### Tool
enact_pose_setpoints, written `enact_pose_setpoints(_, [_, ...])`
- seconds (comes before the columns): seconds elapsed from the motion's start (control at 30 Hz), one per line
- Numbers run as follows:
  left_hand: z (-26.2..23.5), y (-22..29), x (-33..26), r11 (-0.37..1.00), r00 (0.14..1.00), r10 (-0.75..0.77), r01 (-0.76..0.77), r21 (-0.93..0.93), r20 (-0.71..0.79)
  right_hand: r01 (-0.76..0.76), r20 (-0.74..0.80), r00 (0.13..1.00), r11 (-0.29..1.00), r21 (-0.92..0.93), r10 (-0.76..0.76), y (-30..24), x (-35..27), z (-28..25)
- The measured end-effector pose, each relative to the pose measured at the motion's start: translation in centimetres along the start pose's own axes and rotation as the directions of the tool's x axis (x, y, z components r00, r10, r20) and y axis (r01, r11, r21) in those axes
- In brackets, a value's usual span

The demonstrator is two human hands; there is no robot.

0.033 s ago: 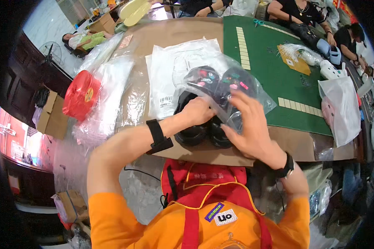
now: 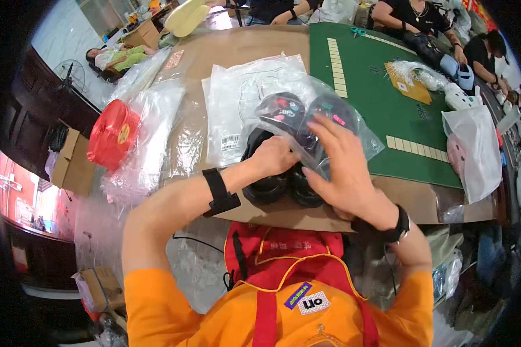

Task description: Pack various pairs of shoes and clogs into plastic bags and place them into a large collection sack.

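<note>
Bright, even daylight; glare on the clear plastic bags (image 2: 156, 124); fisheye bending and dark rim.

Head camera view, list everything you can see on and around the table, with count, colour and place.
Shoes: one pair, black, near table edge, going into a bag.
Clear plastic bag: one, over the shoes' toes.
Flat clear bags: a stack, behind the shoes.
Red round object: one, bagged, left side.
Green mat: one, right half of table.
Cardboard box: one, brown, floor left.
Other people: several, far edge.
Left hand: on the shoes.
Right hand: flat on the bag.
</note>
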State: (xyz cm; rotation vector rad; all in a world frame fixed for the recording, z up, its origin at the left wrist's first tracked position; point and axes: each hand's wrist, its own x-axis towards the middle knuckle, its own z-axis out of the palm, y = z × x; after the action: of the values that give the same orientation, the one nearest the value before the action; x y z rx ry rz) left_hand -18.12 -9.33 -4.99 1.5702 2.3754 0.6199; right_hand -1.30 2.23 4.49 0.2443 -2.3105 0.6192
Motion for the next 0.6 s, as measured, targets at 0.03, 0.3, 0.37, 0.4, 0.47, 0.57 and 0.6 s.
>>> enact_pose_setpoints(0.03, [-0.1, 0.4, -0.5, 0.996, 0.990, 0.022, -0.035, -0.088, -0.141, -0.002, -0.004, 1.000, 1.000, -0.007, 0.002, 0.0, 1.3, 0.8])
enact_pose_setpoints(0.3, [-2.0, 1.6, -2.4, 0.957, 0.905, 0.289, -0.273, 0.097, -0.311, 0.190, 0.531, 0.843, 0.970, -0.149, -0.084, 0.4, 9.1, 6.4])
enact_pose_setpoints(0.37, [-1.7, 0.6, -2.8, 0.976, 0.956, 0.209, -0.192, 0.100, -0.206, 0.127, 0.677, 0.735, 0.986, -0.104, -0.023, 0.0, 9.8, 7.8])
enact_pose_setpoints(0.4, [-0.5, -0.7, -3.5, 0.963, 0.963, 0.173, -0.210, -0.171, -0.209, 0.140, 0.679, 0.733, 0.985, -0.101, -0.034, -1.0, 10.1, 8.2])
enact_pose_setpoints(0.47, [1.1, -2.8, -5.1, 0.730, 0.977, 0.096, -0.199, -0.654, -0.190, 0.098, 0.664, 0.735, 0.991, 0.096, -0.137, -4.0, 10.3, 9.0])
enact_pose_setpoints(0.57, [-0.3, -1.4, -4.7, 0.796, 0.980, 0.127, -0.193, -0.573, -0.153, 0.201, 0.619, 0.698, 0.928, 0.315, -0.361, -6.4, 9.8, 10.9])
enact_pose_setpoints(0.6, [-0.9, -1.0, -5.0, 0.830, 0.982, 0.129, -0.182, -0.527, -0.136, 0.247, 0.663, 0.615, 0.903, 0.352, -0.427, -7.6, 9.9, 10.9])
